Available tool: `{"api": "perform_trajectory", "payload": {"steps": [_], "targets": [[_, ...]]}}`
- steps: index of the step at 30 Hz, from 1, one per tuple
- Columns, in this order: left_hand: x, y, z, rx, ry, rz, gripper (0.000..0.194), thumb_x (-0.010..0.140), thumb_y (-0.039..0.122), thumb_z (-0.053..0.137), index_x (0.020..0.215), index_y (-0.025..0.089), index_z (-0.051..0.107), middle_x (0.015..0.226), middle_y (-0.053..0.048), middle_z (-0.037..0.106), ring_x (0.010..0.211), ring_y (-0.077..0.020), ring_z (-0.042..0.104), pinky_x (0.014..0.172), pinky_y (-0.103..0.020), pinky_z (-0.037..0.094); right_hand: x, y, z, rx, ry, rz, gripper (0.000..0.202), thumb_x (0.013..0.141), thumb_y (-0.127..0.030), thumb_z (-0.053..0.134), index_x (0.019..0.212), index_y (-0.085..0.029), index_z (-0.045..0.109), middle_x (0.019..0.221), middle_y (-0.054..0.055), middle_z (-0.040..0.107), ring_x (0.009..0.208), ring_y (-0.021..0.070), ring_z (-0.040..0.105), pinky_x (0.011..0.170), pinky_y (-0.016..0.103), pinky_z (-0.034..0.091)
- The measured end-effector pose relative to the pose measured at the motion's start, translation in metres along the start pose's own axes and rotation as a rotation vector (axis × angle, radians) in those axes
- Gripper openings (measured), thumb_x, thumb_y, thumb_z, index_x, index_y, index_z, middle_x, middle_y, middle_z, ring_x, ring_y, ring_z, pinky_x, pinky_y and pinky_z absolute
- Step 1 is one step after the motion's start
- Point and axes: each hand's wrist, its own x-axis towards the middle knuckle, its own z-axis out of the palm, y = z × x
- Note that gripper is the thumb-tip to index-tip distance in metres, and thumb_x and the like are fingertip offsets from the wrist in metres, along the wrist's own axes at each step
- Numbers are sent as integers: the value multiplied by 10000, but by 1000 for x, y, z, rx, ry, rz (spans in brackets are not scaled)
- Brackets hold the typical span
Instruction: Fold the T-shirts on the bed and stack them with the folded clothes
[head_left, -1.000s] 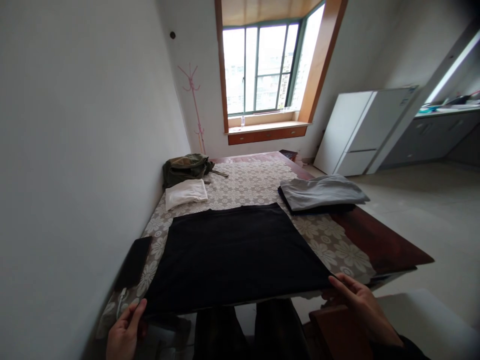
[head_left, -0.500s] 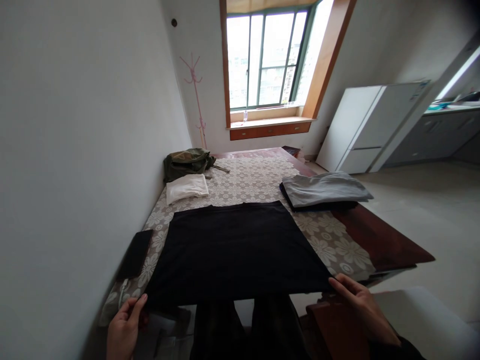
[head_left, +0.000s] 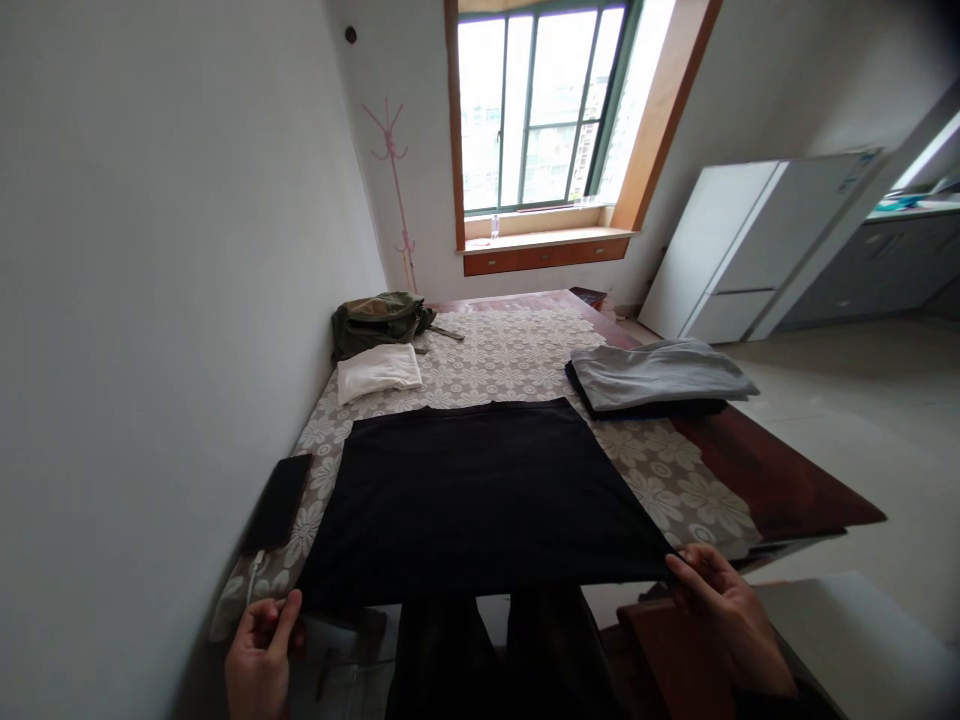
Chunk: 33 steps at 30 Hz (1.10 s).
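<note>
A black garment (head_left: 480, 500) lies spread nearly flat over the patterned tablecloth, its near edge pulled straight beyond the table's front. What kind of garment it is I cannot tell. My left hand (head_left: 262, 650) pinches its near left corner between thumb and fingers. At the near right corner, my right hand (head_left: 727, 610) grips the cloth the same way. Past the garment's far left corner lies a folded white cloth (head_left: 380, 372). Grey folded clothing (head_left: 664, 372) rests on darker pieces to the far right.
Beside the left wall, a dark tablet-like device (head_left: 277, 503) has a white cable plugged in. An olive backpack (head_left: 382, 322) sits at the back left of the table. The flowered tablecloth (head_left: 517, 350) leaves the red-brown table edge (head_left: 795, 480) bare on the right. A stool-like brown seat (head_left: 675, 650) stands below.
The view has shifted slightly, so everything sits a little farther right. Both hands keep hold of the garment's near corners, and it stays spread as before.
</note>
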Motion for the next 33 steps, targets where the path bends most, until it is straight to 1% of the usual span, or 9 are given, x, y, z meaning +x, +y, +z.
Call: {"api": "perform_trajectory", "payload": {"steps": [3, 6, 8, 11, 13, 15, 19, 23, 33], "targets": [[-7, 3, -2, 91, 91, 57, 535, 597, 620, 813, 752, 256, 454, 637, 82, 505, 538, -133, 491, 549, -274, 434, -4, 1, -1, -149, 115, -87, 575, 676, -660, 855, 885, -259, 499, 705, -48, 553, 589, 149, 516, 536, 270, 439], [-18, 17, -4, 234, 209, 185, 476, 677, 644, 754, 744, 255, 488, 657, 53, 535, 586, -166, 547, 609, -295, 480, -11, -2, 2, -430, 366, -234, 552, 736, -739, 755, 875, -240, 566, 738, 12, 606, 679, 201, 575, 634, 310, 486], [-28, 31, 5, 318, 179, 278, 423, 752, 629, 701, 736, 259, 496, 639, 44, 540, 581, -177, 562, 631, -305, 505, -18, -10, 17, -562, 435, -328, 513, 804, -739, 686, 875, -241, 587, 769, 47, 643, 711, 230, 605, 680, 336, 502], [-46, 54, 45, 418, -129, 453, 318, 867, 555, 631, 787, 250, 590, 731, -9, 657, 648, -206, 633, 675, -326, 552, -27, -28, 68, -671, 183, -518, 380, 909, -630, 617, 963, -255, 641, 879, 80, 724, 793, 266, 665, 761, 371, 539], [-60, 63, 86, 464, -375, 632, 264, 952, 451, 550, 957, 231, 695, 1032, -85, 757, 974, -257, 712, 890, -376, 579, -32, -39, 116, -756, -123, -693, 308, 1005, -482, 502, 1105, -259, 689, 1073, 97, 757, 982, 284, 695, 900, 397, 553], [-72, 66, 129, 578, -567, 787, 344, 1004, 335, 457, 1211, 218, 705, 1340, -111, 705, 1364, -288, 568, 1149, -464, 458, -35, -44, 163, -905, -305, -826, 372, 1035, -334, 421, 1300, -262, 673, 1342, 80, 705, 1250, 280, 633, 1075, 417, 493], [-84, 53, 186, 823, -731, 960, 574, 974, 218, 432, 1539, 150, 507, 1590, -128, 519, 1562, -319, 318, 1270, -561, 273, -31, -35, 222, -1195, -378, -915, 545, 1013, -208, 389, 1543, -222, 517, 1586, 53, 529, 1489, 272, 443, 1234, 466, 329], [-78, 40, 192, 892, -646, 1027, 613, 998, 237, 418, 1611, 220, 402, 1651, -74, 436, 1568, -287, 311, 1288, -552, 230, -22, -21, 223, -1280, -318, -915, 555, 1039, -272, 389, 1583, -190, 465, 1635, 61, 444, 1539, 282, 364, 1264, 479, 261], [-38, 43, 157, 1044, -483, 939, 561, 1035, 293, 399, 1586, 201, 446, 1654, -63, 421, 1552, -283, 349, 1279, -539, 264, -3, -17, 187, -1351, -215, -905, 585, 1020, -262, 404, 1597, -178, 439, 1655, 68, 395, 1541, 319, 352, 1257, 545, 247]]}}
